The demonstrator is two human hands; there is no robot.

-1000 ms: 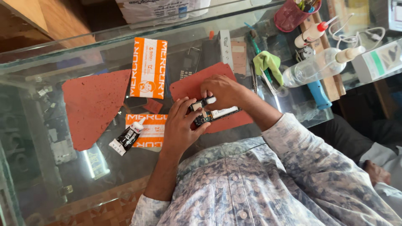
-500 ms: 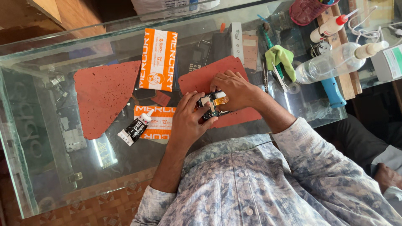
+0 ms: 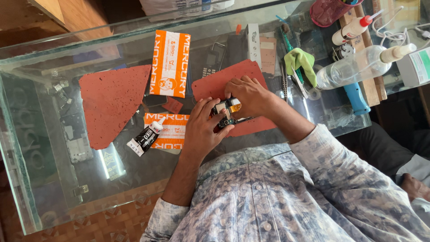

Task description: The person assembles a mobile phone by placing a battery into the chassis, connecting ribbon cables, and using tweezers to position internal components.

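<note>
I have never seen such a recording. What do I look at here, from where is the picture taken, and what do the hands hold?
There is no machine: a person works with two bare hands. The one view comes from a camera worn on the head, looking down. The left hand and the right hand together hold a small opened electronic device over a red mat on a glass counter. Beside them lie a second red mat, two orange-and-white packets, a black glue tube, a green cloth, and a clear plastic bottle.
</note>
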